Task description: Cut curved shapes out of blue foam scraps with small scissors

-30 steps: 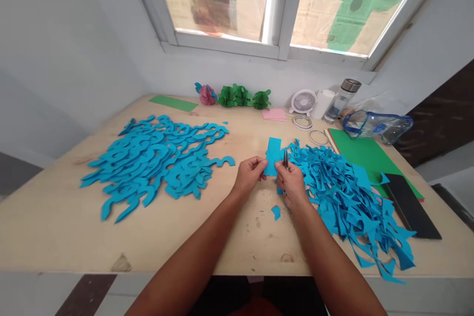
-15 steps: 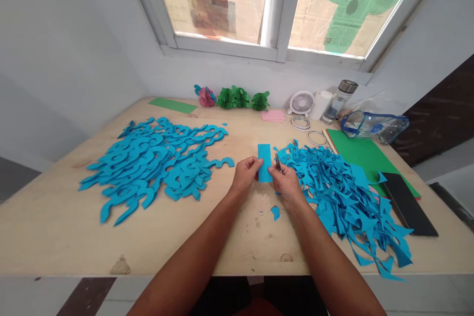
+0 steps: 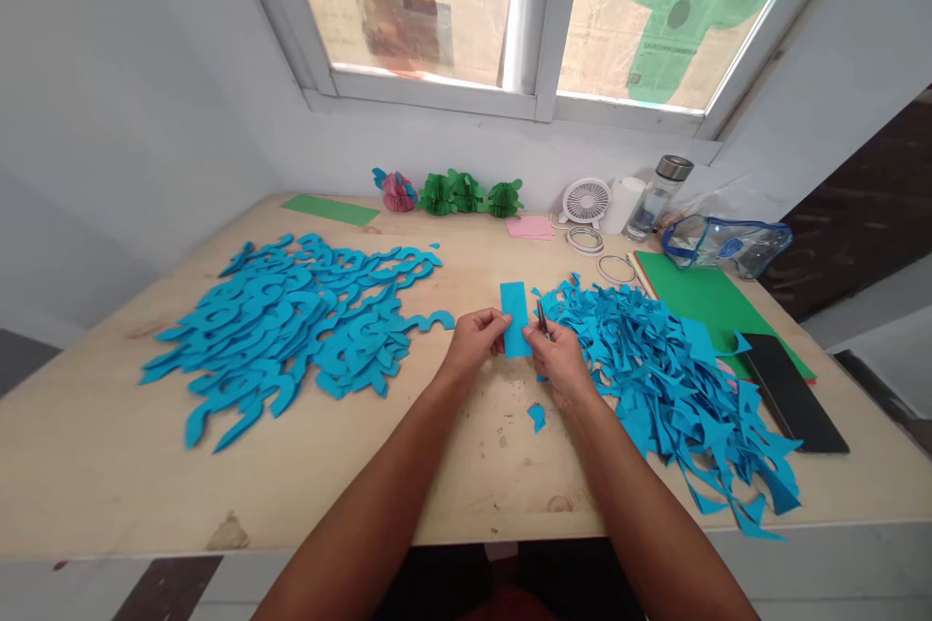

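An upright rectangle of blue paper (image 3: 515, 306) is held above the table between both hands. My left hand (image 3: 475, 342) pinches its left edge with thumb and fingers. The right edge is gripped by my right hand (image 3: 559, 359), whose thumb lies on the paper's front. Dark blades of a pair of scissors (image 3: 542, 318) point up out of that same hand; their handles are hidden in the palm. Below the hands a small blue paper scrap (image 3: 537, 417) lies on the wooden table (image 3: 466, 495).
Cut curved blue paper pieces (image 3: 283, 310) spread at left. Blue offcuts (image 3: 670, 369) heap at right, near a black flat case (image 3: 793, 398) and green sheets (image 3: 720, 296). Along the back stand paper figures (image 3: 451, 194), a small fan (image 3: 586, 202), a bottle (image 3: 659, 199) and a clear pouch (image 3: 728, 247).
The view has shifted slightly, so most things sit a little further left. Both hands keep their hold on the blue paper, which looks slightly more tilted.
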Available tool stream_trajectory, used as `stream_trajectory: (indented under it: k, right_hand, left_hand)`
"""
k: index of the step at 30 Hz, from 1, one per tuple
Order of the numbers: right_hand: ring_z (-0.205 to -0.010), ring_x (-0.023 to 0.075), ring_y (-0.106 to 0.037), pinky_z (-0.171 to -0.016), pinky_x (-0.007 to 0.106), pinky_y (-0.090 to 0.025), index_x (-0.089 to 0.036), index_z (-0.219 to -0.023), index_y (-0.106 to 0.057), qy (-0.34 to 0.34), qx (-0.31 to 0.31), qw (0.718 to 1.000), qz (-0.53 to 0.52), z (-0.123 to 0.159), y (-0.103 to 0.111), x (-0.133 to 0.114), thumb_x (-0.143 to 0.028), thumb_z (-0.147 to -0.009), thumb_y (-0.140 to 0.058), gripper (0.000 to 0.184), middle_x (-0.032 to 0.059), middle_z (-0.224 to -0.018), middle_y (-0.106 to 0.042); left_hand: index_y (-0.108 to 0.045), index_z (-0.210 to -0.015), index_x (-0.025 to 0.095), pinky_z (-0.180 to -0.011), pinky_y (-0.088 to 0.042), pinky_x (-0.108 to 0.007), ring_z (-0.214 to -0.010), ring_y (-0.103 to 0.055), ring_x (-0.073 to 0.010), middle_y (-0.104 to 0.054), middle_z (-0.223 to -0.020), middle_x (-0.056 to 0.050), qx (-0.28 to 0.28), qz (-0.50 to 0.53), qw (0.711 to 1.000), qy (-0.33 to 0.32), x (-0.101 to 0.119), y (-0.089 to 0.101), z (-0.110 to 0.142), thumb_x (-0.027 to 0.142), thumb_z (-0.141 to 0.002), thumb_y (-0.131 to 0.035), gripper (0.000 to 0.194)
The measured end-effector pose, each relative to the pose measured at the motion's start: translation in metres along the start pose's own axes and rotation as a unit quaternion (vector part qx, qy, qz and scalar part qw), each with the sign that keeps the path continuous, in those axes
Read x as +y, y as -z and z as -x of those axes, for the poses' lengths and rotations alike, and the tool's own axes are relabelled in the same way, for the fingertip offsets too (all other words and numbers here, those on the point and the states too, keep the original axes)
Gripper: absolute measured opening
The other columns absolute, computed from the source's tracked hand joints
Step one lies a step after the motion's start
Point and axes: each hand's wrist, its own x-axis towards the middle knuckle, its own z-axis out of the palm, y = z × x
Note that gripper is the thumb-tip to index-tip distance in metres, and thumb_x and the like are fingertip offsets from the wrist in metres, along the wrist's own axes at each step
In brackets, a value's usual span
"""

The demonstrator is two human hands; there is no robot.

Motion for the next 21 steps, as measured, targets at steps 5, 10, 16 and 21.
stream_trajectory:
  k: [5,10,16,21]
  right_hand:
    - [-0.032,0.004,-0.019,-0.035,0.021,-0.01,-0.021,-0.066,-0.05,-0.006,0.007,1.0,-0.004,0.0,0.0,-0.001,-0.037,-0.06,-0.074,0.029,-0.0121,-0.04,-0.028]
    - [-0.032,0.0041,-0.019,-0.035,0.022,-0.009,-0.021,-0.067,-0.05,-0.006,0.011,1.0,-0.008,0.001,-0.001,-0.002,-0.035,-0.061,-0.073,0.027,-0.0118,-0.04,-0.029]
    - [-0.033,0.0044,-0.018,-0.035,0.022,-0.009,-0.021,-0.066,-0.051,-0.005,0.007,1.0,-0.011,0.002,-0.001,-0.003,-0.035,-0.06,-0.073,0.027,-0.0115,-0.04,-0.028]
    - [-0.033,0.0043,-0.018,-0.035,0.021,-0.009,-0.021,-0.066,-0.05,-0.008,0.007,1.0,-0.009,0.003,0.0,-0.004,-0.035,-0.061,-0.073,0.028,-0.0118,-0.04,-0.028]
  left_hand:
    - [-0.055,-0.054,0.017,-0.046,-0.032,-0.022,-0.044,-0.044,-0.0094,-0.05,-0.046,0.003,-0.043,-0.028,0.999,0.007,0.008,0.007,0.002,0.037,-0.067,-0.066,0.026]
    - [-0.057,-0.055,0.017,-0.047,-0.033,-0.022,-0.044,-0.045,-0.0092,-0.052,-0.049,0.002,-0.056,-0.032,0.998,0.011,0.012,0.008,0.003,0.033,-0.066,-0.065,0.022]
    - [-0.056,-0.053,0.018,-0.045,-0.033,-0.022,-0.043,-0.043,-0.0096,-0.051,-0.048,0.002,-0.054,-0.027,0.998,0.008,0.012,0.007,0.004,0.036,-0.068,-0.064,0.025]
    - [-0.055,-0.052,0.018,-0.045,-0.034,-0.021,-0.043,-0.043,-0.0091,-0.051,-0.047,0.002,-0.056,-0.03,0.998,0.005,0.014,0.007,0.006,0.035,-0.067,-0.065,0.025]
